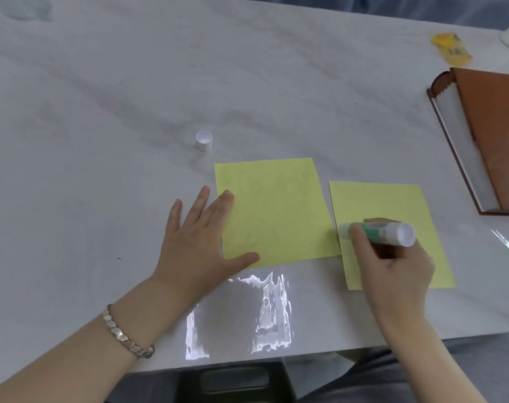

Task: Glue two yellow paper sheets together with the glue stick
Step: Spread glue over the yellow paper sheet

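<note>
Two flat yellow rectangular paper sheets on the pale marbled desk, side by side, near edges touching or just overlapping at the lower corner; cannot tell which lies on top. Left yellow paper sheet pinned by the left hand: fingers spread wide and flat, index tip and thumb on the sheet's left margin, the rest on bare desk. Right yellow paper sheet under the right hand, fingers closed around the white-and-green cylindrical glue stick, barrel lying nearly level, tip pointing left at the seam between the sheets. Small white round cap standing off alone, above the left sheet, open end up.

Likely step: starting a stroke of glue near the right edge of the left sheet.

Risks from here:
- Only the left margin held, so a drag of the tip could buckle or slide the far edge.
- Tip right at the seam: easy to smear glue onto the desk or across both sheets at once, sticking them askew.
- Shallow barrel angle: poor contact, patchy coat.
- Right sheet unpinned except by the resting hand; could lift with a tacky palm.
- Cap left off too long: dried stick.
</note>
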`<state>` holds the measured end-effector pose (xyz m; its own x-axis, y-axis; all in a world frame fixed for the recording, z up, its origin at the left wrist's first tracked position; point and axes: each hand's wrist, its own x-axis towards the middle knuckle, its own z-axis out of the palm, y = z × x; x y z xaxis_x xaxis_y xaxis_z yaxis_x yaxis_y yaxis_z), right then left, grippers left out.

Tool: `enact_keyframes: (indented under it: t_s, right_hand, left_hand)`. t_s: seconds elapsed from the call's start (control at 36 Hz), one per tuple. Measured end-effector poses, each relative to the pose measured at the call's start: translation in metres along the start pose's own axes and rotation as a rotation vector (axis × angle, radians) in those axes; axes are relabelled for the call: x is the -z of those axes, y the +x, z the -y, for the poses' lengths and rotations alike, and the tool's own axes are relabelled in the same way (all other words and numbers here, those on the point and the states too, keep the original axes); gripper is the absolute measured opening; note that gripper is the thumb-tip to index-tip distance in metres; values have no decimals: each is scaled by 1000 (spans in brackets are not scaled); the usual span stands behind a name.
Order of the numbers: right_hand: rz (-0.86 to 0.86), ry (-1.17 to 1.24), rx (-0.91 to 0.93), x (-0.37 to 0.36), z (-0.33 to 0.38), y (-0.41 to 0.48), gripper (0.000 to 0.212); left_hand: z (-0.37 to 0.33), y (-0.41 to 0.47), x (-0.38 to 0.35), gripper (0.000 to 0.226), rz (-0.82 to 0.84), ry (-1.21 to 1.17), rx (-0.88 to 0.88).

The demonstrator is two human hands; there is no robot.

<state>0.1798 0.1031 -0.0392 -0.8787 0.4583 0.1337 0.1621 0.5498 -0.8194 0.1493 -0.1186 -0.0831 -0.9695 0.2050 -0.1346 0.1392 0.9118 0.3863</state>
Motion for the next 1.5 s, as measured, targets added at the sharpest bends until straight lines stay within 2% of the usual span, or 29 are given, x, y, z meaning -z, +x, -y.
enact_keyframes:
  t_s: [0.11,0.28,0.42,0.53,0.69,0.83,0.94,1.0,1.08,1.33,1.44,1.5]
  right_hand:
    - [-27,74,79,1,11,2,14]
    - [201,117,68,-22,22,-12,30]
    - [312,146,17,-46,23,-26,27]
    - [377,180,2,-63,27,-34,22]
    - [380,133,112,-81,29,-43,34]
    - [409,96,140,-84,29,-45,5]
    - [394,25,245,-83,29,-47,19]
    - [382,15,259,-82,28,-46,16]
    - [377,-10,246,-81,27,-43,8]
    - [337,-12,185,-68,17,-31,7]
    - [307,6,111,-56,12,-22,28]
    - [294,23,62,-50,10,-18,29]
  left_hand:
    - [-4,10,3,100,0,-32,25]
    - [-5,21,20,87,133,-89,36]
    - [5,28,39,90,307,-106,36]
    - [10,29,44,93,370,-120,42]
    - [13,28,41,95,340,-138,46]
    - [15,29,36,97,296,-166,70]
    - [13,27,37,95,296,-153,26]
    - [14,28,37,95,292,-155,23]
    - [15,29,35,96,281,-152,23]
    - [19,29,26,96,259,-146,38]
    - [19,30,25,96,255,-137,26]
    - [20,30,24,96,250,-132,28]
